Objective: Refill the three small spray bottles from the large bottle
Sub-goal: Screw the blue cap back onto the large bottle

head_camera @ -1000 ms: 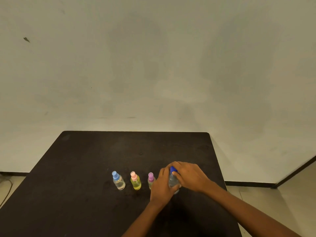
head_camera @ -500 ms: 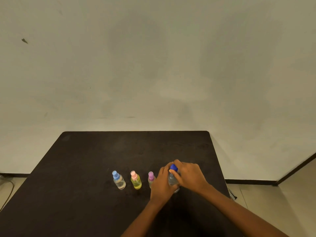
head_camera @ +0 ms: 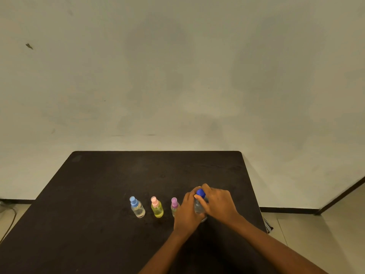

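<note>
Three small spray bottles stand in a row on the dark table (head_camera: 94, 194): a clear one with a blue cap (head_camera: 137, 207), a yellow one with a pink cap (head_camera: 157, 207), and one with a purple cap (head_camera: 174, 205), partly hidden by my left hand. To their right stands the large clear bottle (head_camera: 198, 207) with a dark blue cap (head_camera: 200, 193). My left hand (head_camera: 187, 211) grips the large bottle's body. My right hand (head_camera: 220, 203) has its fingers curled round the cap and neck.
The table's right edge (head_camera: 254, 196) runs close to my right hand. A pale wall stands behind the table. Tiled floor shows at the right, and a cable lies on the floor at the far left (head_camera: 7, 220).
My right hand's fingers have shifted around the blue cap, which now shows more. The large bottle and the three small bottles stay where they were.
</note>
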The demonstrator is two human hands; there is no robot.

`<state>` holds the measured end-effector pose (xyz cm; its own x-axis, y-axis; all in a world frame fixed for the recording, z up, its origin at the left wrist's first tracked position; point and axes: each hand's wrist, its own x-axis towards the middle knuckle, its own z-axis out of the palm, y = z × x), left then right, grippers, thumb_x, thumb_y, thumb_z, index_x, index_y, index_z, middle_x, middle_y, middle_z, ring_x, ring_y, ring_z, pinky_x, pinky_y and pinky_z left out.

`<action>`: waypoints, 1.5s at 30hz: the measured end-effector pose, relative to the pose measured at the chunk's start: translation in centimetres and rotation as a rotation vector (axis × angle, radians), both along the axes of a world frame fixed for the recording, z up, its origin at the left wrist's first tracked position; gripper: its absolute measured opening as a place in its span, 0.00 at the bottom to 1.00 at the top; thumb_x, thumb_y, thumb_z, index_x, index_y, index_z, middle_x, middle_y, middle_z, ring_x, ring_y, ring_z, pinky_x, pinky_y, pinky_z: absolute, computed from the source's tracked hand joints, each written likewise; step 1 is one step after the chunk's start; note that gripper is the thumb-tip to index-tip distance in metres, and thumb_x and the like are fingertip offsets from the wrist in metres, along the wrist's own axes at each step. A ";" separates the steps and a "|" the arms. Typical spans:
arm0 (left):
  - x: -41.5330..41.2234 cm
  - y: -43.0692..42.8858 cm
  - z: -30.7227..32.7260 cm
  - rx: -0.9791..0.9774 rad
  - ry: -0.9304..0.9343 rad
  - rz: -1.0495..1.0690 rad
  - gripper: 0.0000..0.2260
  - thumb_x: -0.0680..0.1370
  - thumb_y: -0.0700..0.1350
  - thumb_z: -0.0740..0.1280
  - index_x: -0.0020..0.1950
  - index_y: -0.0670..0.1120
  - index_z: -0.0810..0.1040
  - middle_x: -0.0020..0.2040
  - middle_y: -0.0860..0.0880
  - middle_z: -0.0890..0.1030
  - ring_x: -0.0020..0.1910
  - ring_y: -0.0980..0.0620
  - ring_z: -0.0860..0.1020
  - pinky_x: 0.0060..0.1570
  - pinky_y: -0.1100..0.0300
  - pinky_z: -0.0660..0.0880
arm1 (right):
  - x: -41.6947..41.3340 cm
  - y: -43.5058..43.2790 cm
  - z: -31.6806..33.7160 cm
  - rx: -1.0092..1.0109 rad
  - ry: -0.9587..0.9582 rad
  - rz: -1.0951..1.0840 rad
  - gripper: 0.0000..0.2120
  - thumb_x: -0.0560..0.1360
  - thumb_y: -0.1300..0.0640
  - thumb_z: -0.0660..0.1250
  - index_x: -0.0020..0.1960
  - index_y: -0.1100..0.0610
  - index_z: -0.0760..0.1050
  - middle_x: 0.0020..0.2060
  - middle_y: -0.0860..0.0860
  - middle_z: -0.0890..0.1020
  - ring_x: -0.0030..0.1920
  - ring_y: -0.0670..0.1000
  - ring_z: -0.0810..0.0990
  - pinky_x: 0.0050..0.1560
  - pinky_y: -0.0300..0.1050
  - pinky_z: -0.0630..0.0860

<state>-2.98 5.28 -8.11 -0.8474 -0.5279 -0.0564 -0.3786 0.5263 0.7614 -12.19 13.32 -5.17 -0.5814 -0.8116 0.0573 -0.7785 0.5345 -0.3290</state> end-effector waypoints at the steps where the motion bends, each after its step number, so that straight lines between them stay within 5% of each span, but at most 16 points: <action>1: 0.0 0.0 0.0 0.000 0.002 0.002 0.30 0.73 0.44 0.70 0.71 0.52 0.61 0.67 0.51 0.71 0.64 0.53 0.71 0.62 0.60 0.69 | 0.0 0.2 0.2 0.018 0.002 -0.008 0.20 0.76 0.46 0.61 0.62 0.57 0.69 0.52 0.54 0.80 0.52 0.53 0.79 0.55 0.46 0.74; 4: 0.1 0.1 0.1 0.005 0.018 -0.005 0.30 0.73 0.43 0.70 0.71 0.52 0.61 0.67 0.51 0.71 0.64 0.53 0.71 0.61 0.61 0.68 | 0.2 0.5 0.3 -0.020 0.008 -0.012 0.16 0.78 0.46 0.57 0.57 0.57 0.70 0.47 0.55 0.81 0.47 0.56 0.80 0.48 0.49 0.74; 13: 0.1 -0.1 -0.3 0.016 0.025 -0.013 0.29 0.73 0.43 0.70 0.71 0.50 0.61 0.66 0.53 0.70 0.65 0.54 0.70 0.63 0.60 0.68 | 0.6 -1.1 -1.1 0.031 -0.086 -0.164 0.20 0.75 0.48 0.63 0.63 0.59 0.69 0.55 0.55 0.80 0.54 0.51 0.79 0.60 0.43 0.72; 15: -0.3 -0.3 -1.0 -0.005 -0.078 -0.086 0.26 0.76 0.44 0.66 0.72 0.48 0.60 0.67 0.52 0.68 0.67 0.55 0.67 0.68 0.60 0.64 | 0.9 -1.3 -0.3 0.085 -0.100 -0.281 0.19 0.76 0.50 0.62 0.63 0.59 0.67 0.57 0.54 0.78 0.56 0.50 0.78 0.62 0.43 0.70; 17: -0.5 -0.3 -1.4 -0.058 -0.201 -0.183 0.23 0.79 0.46 0.62 0.73 0.46 0.60 0.70 0.50 0.66 0.70 0.55 0.64 0.70 0.64 0.56 | 0.6 -0.9 -0.1 0.099 -0.108 -0.156 0.21 0.77 0.48 0.61 0.65 0.57 0.65 0.59 0.53 0.77 0.58 0.49 0.76 0.61 0.41 0.69; 22: 0.0 0.2 -1.6 0.092 0.020 0.000 0.39 0.73 0.43 0.70 0.75 0.54 0.49 0.72 0.53 0.62 0.69 0.54 0.66 0.64 0.64 0.65 | 0.5 0.7 0.6 0.073 -0.091 -0.076 0.25 0.76 0.41 0.57 0.68 0.53 0.62 0.59 0.51 0.77 0.56 0.49 0.77 0.57 0.43 0.73; 26: 1.6 0.8 -1.4 0.098 0.022 0.041 0.42 0.72 0.48 0.71 0.75 0.57 0.44 0.75 0.53 0.59 0.70 0.52 0.66 0.66 0.57 0.68 | 0.8 1.3 0.6 -0.061 -0.320 -0.164 0.34 0.73 0.40 0.62 0.73 0.50 0.53 0.63 0.51 0.74 0.61 0.51 0.74 0.60 0.48 0.70; 30: 4.2 0.8 -1.8 0.118 0.071 0.079 0.30 0.76 0.45 0.66 0.74 0.54 0.56 0.72 0.55 0.63 0.69 0.54 0.66 0.66 0.59 0.67 | 2.0 2.7 -1.3 -0.265 -0.601 -0.307 0.36 0.70 0.50 0.70 0.72 0.49 0.55 0.60 0.51 0.72 0.57 0.48 0.72 0.62 0.51 0.69; 35: 6.1 -0.5 -2.7 0.250 0.046 0.165 0.15 0.76 0.38 0.65 0.61 0.53 0.74 0.58 0.56 0.78 0.59 0.59 0.76 0.60 0.66 0.72 | 3.5 2.1 -4.4 -0.336 -0.704 -0.381 0.41 0.63 0.57 0.76 0.70 0.50 0.59 0.66 0.49 0.66 0.67 0.51 0.63 0.66 0.49 0.65; 39: 6.5 -1.4 -2.9 0.302 -0.017 0.164 0.13 0.77 0.38 0.64 0.59 0.49 0.76 0.52 0.55 0.81 0.53 0.61 0.78 0.58 0.64 0.74 | 3.2 0.3 -5.9 -0.403 -0.809 -0.441 0.45 0.60 0.59 0.78 0.70 0.51 0.58 0.66 0.50 0.68 0.67 0.53 0.66 0.66 0.54 0.67; 45: 7.1 -2.2 -2.6 0.407 -0.036 0.117 0.10 0.77 0.39 0.64 0.57 0.49 0.77 0.53 0.52 0.82 0.52 0.59 0.79 0.47 0.68 0.76 | 3.0 0.2 -6.5 -0.424 -0.837 -0.471 0.36 0.63 0.62 0.76 0.66 0.55 0.63 0.62 0.53 0.72 0.62 0.51 0.71 0.61 0.46 0.69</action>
